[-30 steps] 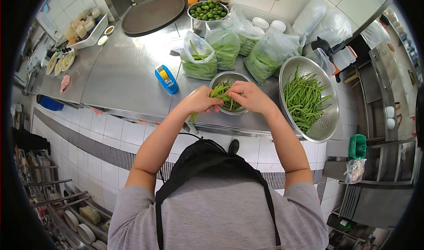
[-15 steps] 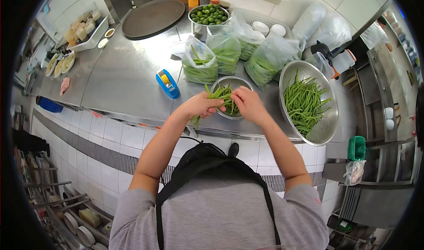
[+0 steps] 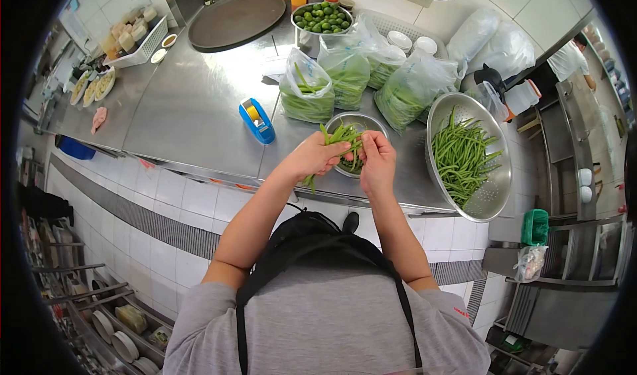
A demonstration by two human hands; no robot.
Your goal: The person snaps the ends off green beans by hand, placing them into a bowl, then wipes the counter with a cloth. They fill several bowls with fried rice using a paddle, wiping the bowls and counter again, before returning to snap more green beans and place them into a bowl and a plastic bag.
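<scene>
My left hand is closed round a bunch of green beans, whose ends stick out on both sides of the fist. Pinched at the right end of that bunch, the fingers of my right hand grip a green bean, partly hidden by the fingertips. Directly beneath and behind both hands is a small steel bowl with green bits in it, partly covered from view. To the right, a large steel colander leans tilted, holding a heap of long green beans.
Several plastic bags of green beans stand behind the bowl. A blue tape dispenser sits on the steel counter to the left. Farther back are a pot of limes and a round dark tray.
My right hand has turned more upright and drawn slightly back at the bunch's right end. My left hand keeps its hold on the beans. The whole view has shifted a little.
</scene>
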